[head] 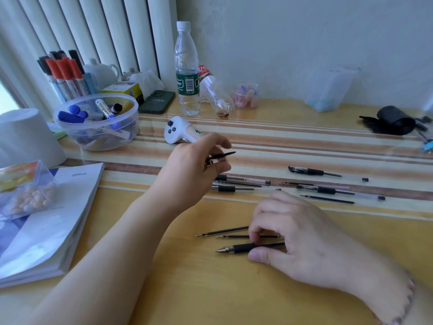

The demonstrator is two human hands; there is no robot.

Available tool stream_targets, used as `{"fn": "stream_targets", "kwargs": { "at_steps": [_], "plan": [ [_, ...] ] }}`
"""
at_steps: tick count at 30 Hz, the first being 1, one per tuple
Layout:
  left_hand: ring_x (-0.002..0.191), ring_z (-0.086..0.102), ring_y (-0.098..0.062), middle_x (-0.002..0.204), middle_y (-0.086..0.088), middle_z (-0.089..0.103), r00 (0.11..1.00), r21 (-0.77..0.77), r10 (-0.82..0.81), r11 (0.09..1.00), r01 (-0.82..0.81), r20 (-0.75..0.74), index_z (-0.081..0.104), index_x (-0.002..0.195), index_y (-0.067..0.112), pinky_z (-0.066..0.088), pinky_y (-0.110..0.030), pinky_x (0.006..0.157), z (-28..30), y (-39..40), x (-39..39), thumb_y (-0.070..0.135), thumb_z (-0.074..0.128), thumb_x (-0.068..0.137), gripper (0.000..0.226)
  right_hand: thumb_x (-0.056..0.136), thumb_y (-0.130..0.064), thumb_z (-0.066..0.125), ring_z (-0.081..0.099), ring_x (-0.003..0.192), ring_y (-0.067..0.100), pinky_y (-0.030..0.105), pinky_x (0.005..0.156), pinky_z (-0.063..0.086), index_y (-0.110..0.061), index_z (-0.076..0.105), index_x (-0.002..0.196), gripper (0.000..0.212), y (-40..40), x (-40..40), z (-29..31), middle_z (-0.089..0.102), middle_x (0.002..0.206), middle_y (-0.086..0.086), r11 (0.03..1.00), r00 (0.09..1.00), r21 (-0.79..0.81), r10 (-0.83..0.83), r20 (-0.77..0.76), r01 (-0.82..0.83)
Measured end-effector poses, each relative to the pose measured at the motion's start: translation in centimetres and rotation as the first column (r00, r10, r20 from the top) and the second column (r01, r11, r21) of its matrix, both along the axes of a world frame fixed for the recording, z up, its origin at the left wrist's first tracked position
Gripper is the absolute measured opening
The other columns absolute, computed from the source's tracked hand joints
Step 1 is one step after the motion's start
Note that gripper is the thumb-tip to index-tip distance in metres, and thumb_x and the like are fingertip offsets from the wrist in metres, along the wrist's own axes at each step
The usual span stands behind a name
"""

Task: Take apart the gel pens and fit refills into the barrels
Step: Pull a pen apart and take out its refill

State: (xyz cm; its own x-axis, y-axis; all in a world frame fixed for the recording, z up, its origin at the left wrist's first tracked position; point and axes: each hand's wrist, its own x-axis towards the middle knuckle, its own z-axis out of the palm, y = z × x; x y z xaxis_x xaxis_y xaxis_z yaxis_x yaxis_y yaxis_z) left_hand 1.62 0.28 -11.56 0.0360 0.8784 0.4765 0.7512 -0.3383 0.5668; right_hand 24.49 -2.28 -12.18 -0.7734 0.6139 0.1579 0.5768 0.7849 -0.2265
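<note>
Black-gripped gel pen (pixel 248 247) lies near the counter's (pixel 187 289) front edge, pinched by the right hand (pixel 302 240); left hand (pixel 194 165) clasps a cap (pixel 220 158). Light, slippery; best grasped at the rubber sleeve.

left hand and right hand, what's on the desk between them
In the head view, a cluster of gel pens lies between the left hand and the right hand, on the striped mat.

Your right hand (pixel 302 235) covers the back ends of the two refills (pixel 225 232) and the gel pen (pixel 236 248); your left hand (pixel 194 167) hides most of the pen cap (pixel 221 157); the right edge crops the blue plug (pixel 428 146).
</note>
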Motion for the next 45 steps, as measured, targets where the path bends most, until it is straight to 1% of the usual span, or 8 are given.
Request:
{"fn": "stream_targets", "kwargs": {
  "at_steps": [5,9,14,19,23,30,36,45],
  "plan": [
    [0.085,0.066,-0.011,0.087,0.012,0.070,0.998,-0.031,-0.052,0.998,0.051,-0.037,0.063,0.102,0.030,0.054,-0.037,0.074,0.0,-0.2,0.3,0.026,0.073,0.084,0.021,0.083,-0.068,0.049,0.048,0.094,0.000,0.020,0.074,0.043,-0.041,0.060,0.085,0.029,0.5,0.5,0.3,0.052,0.086,-0.028,0.999,0.995,-0.015,-0.034,-0.091,0.032],
    [0.087,0.066,-0.015,0.089,0.011,0.070,0.993,-0.048,-0.102,0.994,0.099,-0.064,0.061,0.105,0.029,0.054,-0.040,0.071,0.0,-0.4,0.4,0.025,0.067,0.089,0.018,0.083,-0.056,0.055,0.050,0.094,0.002,0.028,0.073,0.048,-0.040,0.067,0.089,0.022,1.2,1.3,0.8,0.053,0.089,-0.026,0.997,0.983,-0.039,-0.077,-0.165,0.072],
    [0.083,0.066,-0.022,0.088,0.004,0.071,0.988,-0.040,-0.135,0.990,0.133,-0.073,0.059,0.111,0.025,0.053,-0.044,0.069,0.1,-0.6,0.4,0.028,0.057,0.095,0.016,0.075,-0.069,0.054,0.044,0.098,-0.006,0.014,0.071,0.036,-0.045,0.064,0.088,0.030,0.9,1.2,0.7,0.048,0.092,-0.030,1.000,1.000,-0.006,0.013,-0.027,-0.013],
    [0.087,0.063,-0.010,0.092,0.015,0.066,0.985,-0.052,-0.160,0.986,0.156,-0.070,0.061,0.109,0.025,0.052,-0.034,0.072,0.0,-0.4,0.4,0.025,0.060,0.094,0.015,0.082,-0.062,0.049,0.044,0.098,-0.005,0.014,0.068,0.035,-0.043,0.062,0.085,0.023,0.9,1.1,0.7,0.049,0.090,-0.030,1.000,1.000,0.018,0.022,-0.010,-0.021],
    [0.083,0.060,0.007,0.086,0.021,0.067,0.974,-0.116,-0.208,0.969,0.217,0.089,0.065,0.098,0.029,0.040,-0.005,0.067,-0.1,-0.2,0.4,0.017,0.069,0.088,0.016,0.089,-0.051,0.051,0.057,0.091,0.001,0.022,0.071,0.047,-0.039,0.057,0.091,0.014,1.9,2.3,1.4,0.059,0.090,-0.026,0.990,0.936,-0.016,-0.139,-0.323,0.141],
    [0.086,0.069,-0.029,0.091,0.006,0.073,0.890,-0.183,-0.315,0.904,0.387,0.329,0.064,0.099,0.031,0.057,-0.033,0.073,-0.1,-0.3,0.9,0.022,0.062,0.091,0.012,0.084,-0.035,0.060,0.062,0.073,0.007,0.040,0.061,0.053,-0.034,0.060,0.088,0.004,2.4,2.4,1.0,0.063,0.077,-0.023,0.960,0.884,-0.021,-0.265,-0.384,0.278],
    [0.074,0.061,-0.006,0.079,0.014,0.068,0.931,-0.210,-0.324,0.911,0.355,0.168,0.068,0.098,0.024,0.051,-0.022,0.072,0.0,-0.4,1.2,0.022,0.069,0.088,0.010,0.084,-0.037,0.060,0.064,0.073,0.006,0.041,0.062,0.054,-0.035,0.058,0.089,0.005,2.5,2.4,1.0,0.064,0.077,-0.024,0.962,0.876,-0.018,-0.256,-0.408,0.272],
    [0.076,0.066,-0.006,0.081,0.009,0.070,0.936,-0.176,-0.305,0.926,0.335,0.174,0.068,0.100,0.017,0.055,-0.031,0.075,0.0,-0.6,1.4,0.023,0.067,0.090,0.012,0.084,-0.037,0.059,0.064,0.069,0.007,0.039,0.059,0.054,-0.035,0.059,0.089,0.005,2.5,2.7,1.4,0.065,0.077,-0.021,0.958,0.854,-0.006,-0.259,-0.451,0.288]
  ]
}}
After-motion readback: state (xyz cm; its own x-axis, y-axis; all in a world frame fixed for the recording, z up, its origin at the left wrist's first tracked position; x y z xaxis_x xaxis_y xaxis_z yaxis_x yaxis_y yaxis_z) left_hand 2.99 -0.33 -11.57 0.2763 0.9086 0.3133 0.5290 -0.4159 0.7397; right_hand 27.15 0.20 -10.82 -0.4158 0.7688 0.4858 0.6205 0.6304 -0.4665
